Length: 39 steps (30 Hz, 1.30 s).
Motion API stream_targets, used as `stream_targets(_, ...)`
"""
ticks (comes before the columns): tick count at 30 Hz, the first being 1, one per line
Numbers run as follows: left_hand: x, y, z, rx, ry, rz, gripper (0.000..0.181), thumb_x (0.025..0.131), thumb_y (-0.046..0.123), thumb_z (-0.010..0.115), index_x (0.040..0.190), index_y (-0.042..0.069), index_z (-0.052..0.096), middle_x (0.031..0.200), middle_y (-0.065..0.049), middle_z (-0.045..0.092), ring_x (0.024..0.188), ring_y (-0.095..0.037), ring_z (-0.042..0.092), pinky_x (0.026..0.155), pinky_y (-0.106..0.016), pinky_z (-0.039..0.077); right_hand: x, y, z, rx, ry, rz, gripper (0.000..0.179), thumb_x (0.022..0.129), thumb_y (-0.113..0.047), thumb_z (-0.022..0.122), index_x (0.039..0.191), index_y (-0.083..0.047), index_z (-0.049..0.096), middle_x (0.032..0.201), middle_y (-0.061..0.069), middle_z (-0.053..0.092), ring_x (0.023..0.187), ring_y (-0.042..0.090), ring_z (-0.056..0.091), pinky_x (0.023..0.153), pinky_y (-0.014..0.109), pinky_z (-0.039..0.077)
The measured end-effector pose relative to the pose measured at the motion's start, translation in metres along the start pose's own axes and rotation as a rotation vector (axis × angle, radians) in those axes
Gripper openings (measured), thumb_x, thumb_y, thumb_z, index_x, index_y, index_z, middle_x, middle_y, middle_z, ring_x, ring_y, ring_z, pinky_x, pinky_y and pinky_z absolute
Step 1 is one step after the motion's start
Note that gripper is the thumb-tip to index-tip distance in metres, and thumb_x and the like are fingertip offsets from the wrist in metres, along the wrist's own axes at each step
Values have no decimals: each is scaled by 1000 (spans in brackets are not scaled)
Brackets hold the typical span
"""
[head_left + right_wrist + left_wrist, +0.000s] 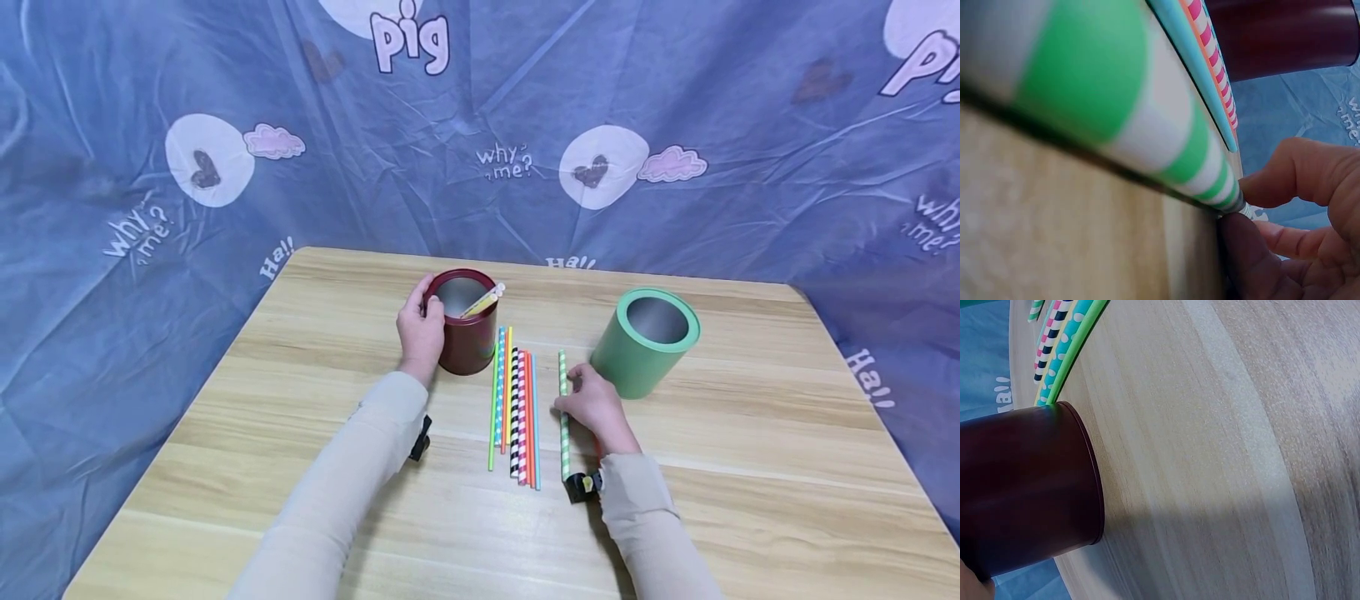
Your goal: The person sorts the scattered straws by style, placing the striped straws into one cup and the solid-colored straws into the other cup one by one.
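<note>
My left hand (422, 329) grips the upper left side of a dark red can (468, 346), its fingers at the rim. A few light-coloured straws (483, 302) lean inside that can. In the left wrist view the can (1029, 487) fills the left side, and only a bit of the hand shows at the corner. My right hand (592, 406) pinches a green-and-white striped straw (565, 450) between thumb and fingers. The right wrist view shows this straw (1179, 134) close up, lying along the tabletop, with the thumb and fingers (1260, 250) at its far part.
Several coloured straws (521, 417), plain, striped and dotted, lie side by side between the hands. A green can (633, 367) stands just beyond the right hand. A patterned blue cloth (465, 200) hangs behind the wooden table (750, 500). Something red shows partly under the right wrist.
</note>
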State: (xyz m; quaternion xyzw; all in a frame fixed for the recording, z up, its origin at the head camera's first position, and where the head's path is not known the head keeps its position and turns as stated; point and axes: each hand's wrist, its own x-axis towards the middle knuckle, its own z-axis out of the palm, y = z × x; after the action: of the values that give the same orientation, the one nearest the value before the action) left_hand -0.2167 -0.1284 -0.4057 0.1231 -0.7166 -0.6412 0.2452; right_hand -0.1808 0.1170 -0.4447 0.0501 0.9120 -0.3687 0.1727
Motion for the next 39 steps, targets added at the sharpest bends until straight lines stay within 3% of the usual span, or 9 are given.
stream_targets(9, -1, -1, -1, 0, 6, 1, 39, 88, 3, 48, 125, 5, 58, 127, -11, 58, 120, -18, 51, 101, -29, 42, 2, -1, 1, -28, -13, -14, 69, 69, -13, 72, 130, -1, 40, 114, 25, 54, 103, 36, 51, 89, 49, 44)
stream_targets(18, -1, 0, 1, -5, 3, -5, 38, 89, 4, 47, 126, 6, 58, 128, -11, 57, 120, -18, 51, 102, -30, 41, 2, -3, -1, -29, -20, -2, 75, 70, -12, 72, 133, 2, 35, 113, 25, 53, 100, 35, 51, 86, 47, 45)
stream_targets(26, -2, 1, 0, -4, 1, -7, 39, 89, 3, 47, 127, 3, 56, 128, -12, 57, 121, -19, 50, 102, -31, 41, 4, 2, -4, 114, -63, 27, 74, 72, -9, 69, 135, 1, 31, 114, 21, 48, 94, 30, 49, 79, 38, 45)
stream_targets(32, -2, 1, 0, -6, 0, -7, 39, 89, 4, 47, 126, 4, 57, 128, -12, 57, 120, -19, 51, 101, -30, 41, 6, 9, -5, 349, -108, 26, 73, 74, 4, 62, 138, 1, 27, 92, 13, 45, 71, 19, 51, 62, 28, 51)
stream_targets(39, -2, 0, 1, -4, 4, -15, 39, 89, 5, 47, 126, 7, 58, 127, -11, 57, 120, -18, 51, 101, -29, 41, 8, 10, -8, 509, -152, 17, 78, 75, 7, 57, 143, -3, 21, 85, 7, 45, 69, 15, 53, 67, 30, 55)
